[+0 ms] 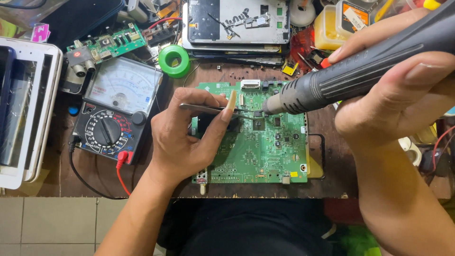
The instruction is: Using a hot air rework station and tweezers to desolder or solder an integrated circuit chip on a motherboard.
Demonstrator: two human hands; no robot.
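A green circuit board (265,151) lies flat on the brown wooden bench. My left hand (187,137) rests on the board's left part and pinches metal tweezers (213,110), whose tips reach a small chip (257,114) near the board's upper middle. My right hand (398,90) comes in from the upper right, gripping a grey hot-air tool (350,76). Its nozzle (271,105) points down-left at that same chip, just beside the tweezer tips.
An analogue multimeter (116,111) with red and black leads sits left of the board. A green tape roll (174,61), a small green board (106,46), an opened tablet back (237,21) and a yellow jar (334,26) crowd the far side. A white device (28,109) is at far left.
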